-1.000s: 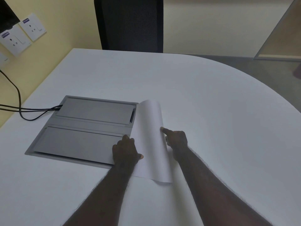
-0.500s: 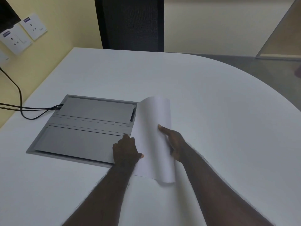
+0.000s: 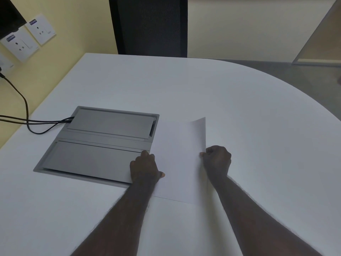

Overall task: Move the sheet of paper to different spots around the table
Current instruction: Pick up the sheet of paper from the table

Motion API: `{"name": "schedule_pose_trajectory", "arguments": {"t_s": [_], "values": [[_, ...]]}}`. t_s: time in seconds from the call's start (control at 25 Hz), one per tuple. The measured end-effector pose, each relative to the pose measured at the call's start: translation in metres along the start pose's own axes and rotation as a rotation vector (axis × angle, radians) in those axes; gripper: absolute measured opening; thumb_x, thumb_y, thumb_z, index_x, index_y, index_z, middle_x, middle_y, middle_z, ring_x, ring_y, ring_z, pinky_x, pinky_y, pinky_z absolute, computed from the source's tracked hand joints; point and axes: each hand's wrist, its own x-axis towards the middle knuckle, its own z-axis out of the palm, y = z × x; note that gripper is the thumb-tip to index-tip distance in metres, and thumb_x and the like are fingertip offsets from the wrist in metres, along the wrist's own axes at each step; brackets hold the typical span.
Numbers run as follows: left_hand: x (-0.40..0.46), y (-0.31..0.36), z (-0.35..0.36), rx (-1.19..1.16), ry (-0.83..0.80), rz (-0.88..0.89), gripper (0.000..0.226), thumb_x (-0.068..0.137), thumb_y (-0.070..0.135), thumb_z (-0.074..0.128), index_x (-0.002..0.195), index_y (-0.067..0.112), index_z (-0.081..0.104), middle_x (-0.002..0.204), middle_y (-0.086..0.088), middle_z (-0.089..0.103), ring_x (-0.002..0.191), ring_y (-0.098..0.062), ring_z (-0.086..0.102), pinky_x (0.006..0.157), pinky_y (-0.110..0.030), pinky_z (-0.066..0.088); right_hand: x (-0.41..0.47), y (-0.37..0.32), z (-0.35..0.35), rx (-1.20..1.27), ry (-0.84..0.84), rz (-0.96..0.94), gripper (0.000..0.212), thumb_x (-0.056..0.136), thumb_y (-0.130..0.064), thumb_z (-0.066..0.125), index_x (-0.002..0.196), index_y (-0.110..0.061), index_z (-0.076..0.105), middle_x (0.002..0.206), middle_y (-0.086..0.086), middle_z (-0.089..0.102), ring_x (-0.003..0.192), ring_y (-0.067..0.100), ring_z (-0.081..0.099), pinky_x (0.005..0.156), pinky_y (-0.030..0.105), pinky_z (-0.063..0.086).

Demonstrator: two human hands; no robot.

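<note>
A white sheet of paper [image 3: 180, 159] lies on the white table [image 3: 239, 117], just right of the grey cable box. Its far right corner is lifted off the table. My left hand [image 3: 144, 168] grips the sheet's left edge, thumb on top of the paper. My right hand [image 3: 217, 160] pinches the right edge between thumb and curled fingers. The sheet stretches almost flat between the two hands.
A grey recessed cable box [image 3: 99, 143] with two lids sits left of the sheet, black cables [image 3: 27, 121] running from it to wall sockets [image 3: 29, 36]. A dark chair [image 3: 149, 24] stands at the far edge. The table's right edge curves.
The sheet was curled over toward the left; my right hand has drawn its right edge out to the right, so the paper has opened nearly flat. My left hand stayed in place.
</note>
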Motion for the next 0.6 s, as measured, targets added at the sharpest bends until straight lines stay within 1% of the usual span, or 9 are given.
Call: {"name": "schedule_pose_trajectory", "arguments": {"t_s": [0.04, 0.12, 0.16, 0.28, 0.36, 0.44, 0.48, 0.52, 0.6], "values": [[0.000, 0.000, 0.000, -0.007, -0.006, -0.002, 0.062, 0.078, 0.059, 0.068, 0.123, 0.019, 0.053, 0.125, -0.001, 0.048, 0.112, -0.019, 0.054, 0.091, -0.033, 0.040, -0.002, 0.000, 0.000, 0.005, 0.002, -0.009, 0.010, 0.075, -0.009, 0.070, 0.082, -0.002, 0.070, 0.074, 0.011, 0.070, 0.067, 0.033, 0.059, 0.059, 0.028, 0.044], [0.000, -0.001, 0.002, -0.013, 0.008, -0.004, 0.062, 0.078, 0.059, 0.068, 0.123, 0.019, 0.053, 0.125, 0.000, 0.049, 0.113, -0.019, 0.054, 0.091, -0.033, 0.040, -0.007, 0.001, 0.000, 0.042, 0.024, -0.012, 0.018, 0.081, -0.010, 0.068, 0.099, -0.010, 0.071, 0.089, 0.005, 0.075, 0.080, 0.026, 0.065, 0.068, 0.028, 0.043], [-0.001, -0.001, 0.004, -0.021, 0.023, -0.006, 0.062, 0.079, 0.058, 0.068, 0.124, 0.019, 0.052, 0.125, 0.000, 0.049, 0.114, -0.019, 0.054, 0.092, -0.032, 0.040, -0.010, 0.001, 0.000, 0.060, 0.041, -0.020, 0.019, 0.083, -0.009, 0.066, 0.102, -0.012, 0.070, 0.090, 0.004, 0.075, 0.081, 0.025, 0.065, 0.068, 0.028, 0.043], [-0.004, -0.003, 0.008, -0.087, 0.065, -0.012, 0.069, 0.079, 0.057, 0.069, 0.133, 0.021, 0.047, 0.130, 0.002, 0.053, 0.119, -0.018, 0.053, 0.095, -0.032, 0.038, -0.018, 0.001, 0.003, 0.092, 0.077, -0.052, 0.011, 0.087, -0.009, 0.063, 0.094, -0.015, 0.068, 0.087, 0.002, 0.073, 0.080, 0.026, 0.064, 0.067, 0.029, 0.041], [-0.008, -0.005, 0.008, -0.200, 0.098, -0.035, 0.072, 0.074, 0.055, 0.074, 0.132, 0.021, 0.049, 0.131, 0.003, 0.056, 0.119, -0.019, 0.056, 0.095, -0.032, 0.038, -0.021, 0.002, 0.004, 0.088, 0.117, -0.070, 0.005, 0.087, -0.013, 0.066, 0.088, -0.017, 0.069, 0.093, 0.001, 0.067, 0.090, 0.027, 0.061, 0.071, 0.030, 0.041], [-0.014, -0.010, 0.009, -0.355, 0.160, -0.061, 0.071, 0.072, 0.051, 0.078, 0.129, 0.019, 0.052, 0.128, 0.001, 0.058, 0.116, -0.021, 0.058, 0.094, -0.034, 0.039, -0.021, 0.003, 0.004, 0.075, 0.151, -0.113, 0.003, 0.088, -0.017, 0.068, 0.087, -0.019, 0.070, 0.100, -0.001, 0.055, 0.097, 0.023, 0.051, 0.075, 0.032, 0.040], [-0.016, -0.011, 0.009, -0.428, 0.194, -0.073, 0.068, 0.075, 0.049, 0.077, 0.130, 0.017, 0.053, 0.127, 0.000, 0.058, 0.116, -0.022, 0.058, 0.094, -0.035, 0.040, -0.020, 0.003, 0.002, 0.103, 0.143, -0.129, 0.002, 0.089, -0.018, 0.067, 0.088, -0.018, 0.069, 0.099, -0.001, 0.054, 0.095, 0.022, 0.051, 0.075, 0.031, 0.040], [-0.018, -0.013, 0.008, -0.500, 0.226, -0.087, 0.064, 0.080, 0.047, 0.074, 0.131, 0.015, 0.053, 0.127, -0.002, 0.059, 0.116, -0.023, 0.058, 0.094, -0.036, 0.040, -0.019, 0.001, 0.001, 0.162, 0.115, -0.133, 0.003, 0.090, -0.018, 0.065, 0.088, -0.018, 0.067, 0.096, 0.000, 0.057, 0.090, 0.022, 0.055, 0.073, 0.029, 0.039], [-0.019, -0.016, 0.003, -0.660, 0.265, -0.122, 0.055, 0.089, 0.040, 0.067, 0.133, 0.011, 0.054, 0.130, -0.006, 0.058, 0.117, -0.024, 0.057, 0.095, -0.036, 0.041, -0.021, -0.001, -0.002, 0.259, 0.055, -0.150, 0.004, 0.091, -0.017, 0.061, 0.089, -0.017, 0.065, 0.084, -0.002, 0.065, 0.080, 0.022, 0.060, 0.065, 0.025, 0.037]]}}
